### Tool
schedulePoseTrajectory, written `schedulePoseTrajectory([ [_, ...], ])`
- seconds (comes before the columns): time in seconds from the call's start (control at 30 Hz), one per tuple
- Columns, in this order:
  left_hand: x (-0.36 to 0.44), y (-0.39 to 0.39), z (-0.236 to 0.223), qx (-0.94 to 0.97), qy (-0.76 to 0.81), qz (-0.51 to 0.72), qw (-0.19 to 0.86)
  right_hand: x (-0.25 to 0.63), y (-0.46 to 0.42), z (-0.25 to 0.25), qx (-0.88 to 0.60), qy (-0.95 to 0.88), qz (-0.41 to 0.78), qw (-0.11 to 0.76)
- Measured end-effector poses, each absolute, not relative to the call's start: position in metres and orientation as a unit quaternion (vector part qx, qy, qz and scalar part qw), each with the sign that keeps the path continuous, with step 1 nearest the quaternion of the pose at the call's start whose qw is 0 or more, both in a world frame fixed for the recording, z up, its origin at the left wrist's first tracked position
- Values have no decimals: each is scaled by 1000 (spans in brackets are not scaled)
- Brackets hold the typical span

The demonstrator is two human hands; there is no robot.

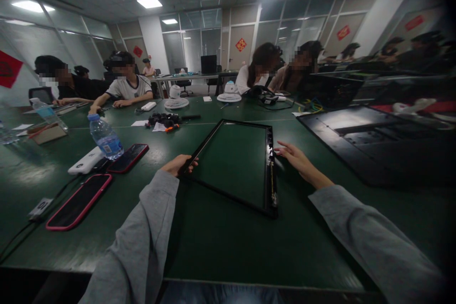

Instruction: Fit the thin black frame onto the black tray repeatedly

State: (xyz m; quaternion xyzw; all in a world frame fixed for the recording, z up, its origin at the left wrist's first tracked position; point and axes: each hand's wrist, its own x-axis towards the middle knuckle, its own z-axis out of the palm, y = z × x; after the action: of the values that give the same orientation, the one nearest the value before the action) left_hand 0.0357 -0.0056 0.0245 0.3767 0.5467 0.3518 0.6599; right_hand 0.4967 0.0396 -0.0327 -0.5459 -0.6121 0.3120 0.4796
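Observation:
A black rectangular frame [228, 194], hollow in the middle like a monitor bezel, is tilted over the green table in front of me. My left hand [180, 165] grips its left side, with the fingers wrapped around the edge. Small parts and what looks like thin wiring run along the frame's right side. Just beside that side is my right hand [294, 157], fingers stretched out toward it, holding nothing. Whether its fingertips touch the frame I cannot tell.
Left on the green table [221, 247] are a water bottle [107, 137], a white power bank [86, 160], a red-edged phone [128, 158] and a pink-cased phone [80, 202]. A large dark panel [374, 147] lies right. Black gear [164, 120] and several people are farther back.

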Motion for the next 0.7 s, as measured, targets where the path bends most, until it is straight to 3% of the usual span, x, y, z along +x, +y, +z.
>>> schedulePoseTrajectory([
  [0.3, 51, -13, 23, 460, 575, 306, 604, 483, 34, -27, -526, -659, 310, 439],
  [0.57, 62, -12, 29, 526, 539, 434, 495, 475, 37, -31, -527, -629, 349, 453],
  [0.7, 57, -16, 46, 550, 517, 537, 376, 482, 41, -32, -545, -597, 335, 485],
])
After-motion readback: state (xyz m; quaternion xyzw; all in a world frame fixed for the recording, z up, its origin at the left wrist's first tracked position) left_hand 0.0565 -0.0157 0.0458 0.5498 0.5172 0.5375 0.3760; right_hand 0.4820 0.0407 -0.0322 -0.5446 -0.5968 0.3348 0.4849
